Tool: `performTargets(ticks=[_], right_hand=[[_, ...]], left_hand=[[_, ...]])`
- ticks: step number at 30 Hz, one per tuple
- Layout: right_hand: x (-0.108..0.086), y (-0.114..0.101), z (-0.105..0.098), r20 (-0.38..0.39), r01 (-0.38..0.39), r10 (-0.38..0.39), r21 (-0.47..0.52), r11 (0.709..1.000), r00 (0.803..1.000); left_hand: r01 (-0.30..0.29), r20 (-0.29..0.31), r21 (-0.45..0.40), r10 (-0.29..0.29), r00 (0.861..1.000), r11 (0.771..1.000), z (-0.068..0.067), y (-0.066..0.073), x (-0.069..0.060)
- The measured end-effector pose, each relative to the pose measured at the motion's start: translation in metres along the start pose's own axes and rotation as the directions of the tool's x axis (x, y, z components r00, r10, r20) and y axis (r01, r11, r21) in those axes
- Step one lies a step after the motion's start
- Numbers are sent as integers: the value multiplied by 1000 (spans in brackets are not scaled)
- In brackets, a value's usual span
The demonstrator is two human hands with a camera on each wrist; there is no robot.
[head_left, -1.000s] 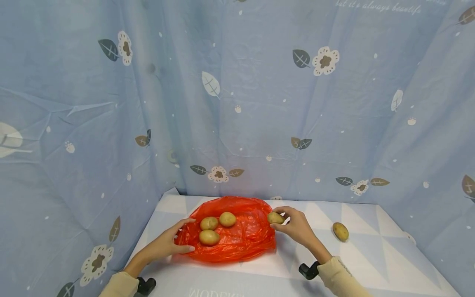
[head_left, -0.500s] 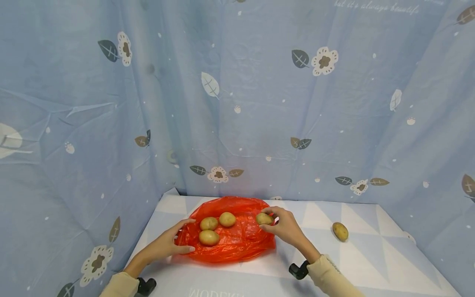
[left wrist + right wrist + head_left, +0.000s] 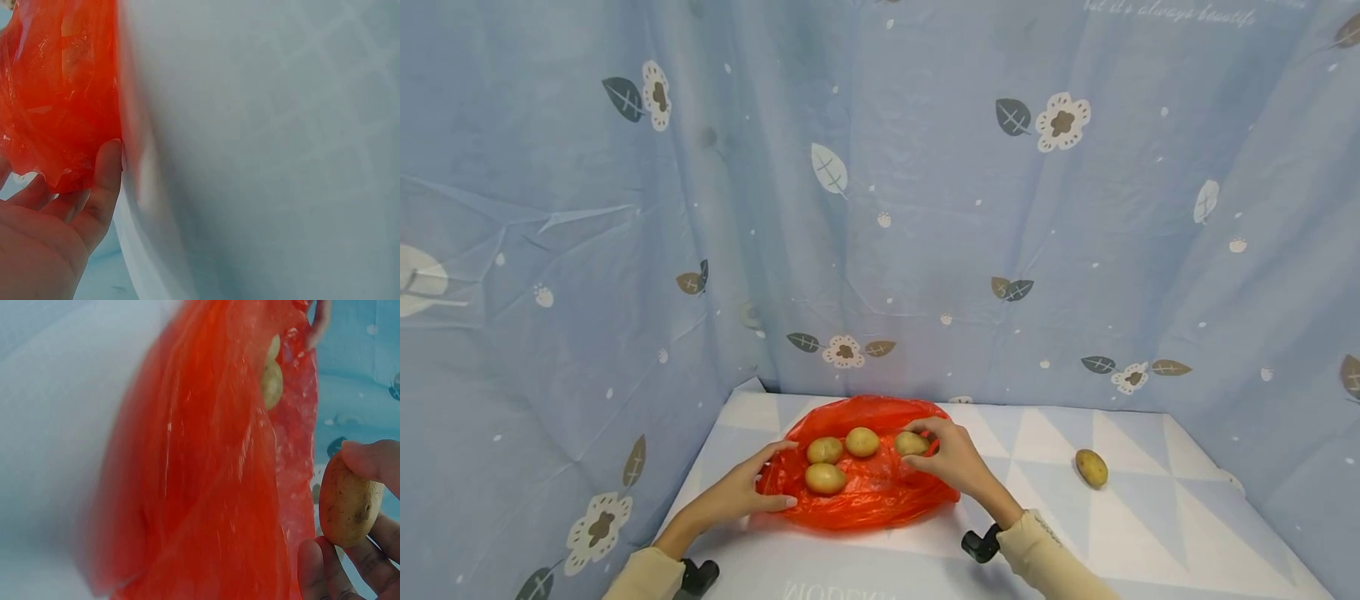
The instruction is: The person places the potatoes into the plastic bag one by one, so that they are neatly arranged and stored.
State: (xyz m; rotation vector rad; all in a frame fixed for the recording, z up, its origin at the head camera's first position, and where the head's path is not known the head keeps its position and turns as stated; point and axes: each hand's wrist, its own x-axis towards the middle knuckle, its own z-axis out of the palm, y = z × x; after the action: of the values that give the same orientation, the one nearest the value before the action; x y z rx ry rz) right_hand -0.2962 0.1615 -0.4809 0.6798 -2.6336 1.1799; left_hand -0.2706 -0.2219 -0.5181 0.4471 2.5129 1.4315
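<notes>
A red plastic bag (image 3: 887, 500) lies spread wide on the table, its mouth facing up. Several potatoes are inside, a front one (image 3: 825, 479) among them, grouped toward the left. My left hand (image 3: 733, 492) holds the bag's left end, thumb on the near side and fingers at the far side; in the left wrist view the thumb (image 3: 107, 169) presses the red film. Over the right part of the bag, my right hand (image 3: 951, 458) pinches a potato (image 3: 350, 500) between thumb and fingertips. Whether this potato touches the bag cannot be told.
Another potato (image 3: 1091, 468) lies on the table right of the bag. The tabletop (image 3: 1150, 533) has a pale triangle pattern. A blue curtain (image 3: 925, 208) with flowers and leaves hangs behind and along both sides.
My right hand has moved left with the potato, from the bag's right edge to above its inside. The left hand and the other potatoes have stayed put.
</notes>
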Motion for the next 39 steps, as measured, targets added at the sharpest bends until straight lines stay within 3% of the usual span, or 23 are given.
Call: performTargets(ticks=[13,26,39], right_hand=[[11,-7,34,73,7,-8,21,1000,997],[17,-3,63,123,-40,39,8,999,992],[20,-4,79,141,-30,29,6,1000,990]], left_hand=[[21,-1,-4,-21,1000,1000,0,1,-3],[-10,5,-8,11,1000,1000,0,0,-3],[-21,7,-22,21,1000,1000,0,1,-5]])
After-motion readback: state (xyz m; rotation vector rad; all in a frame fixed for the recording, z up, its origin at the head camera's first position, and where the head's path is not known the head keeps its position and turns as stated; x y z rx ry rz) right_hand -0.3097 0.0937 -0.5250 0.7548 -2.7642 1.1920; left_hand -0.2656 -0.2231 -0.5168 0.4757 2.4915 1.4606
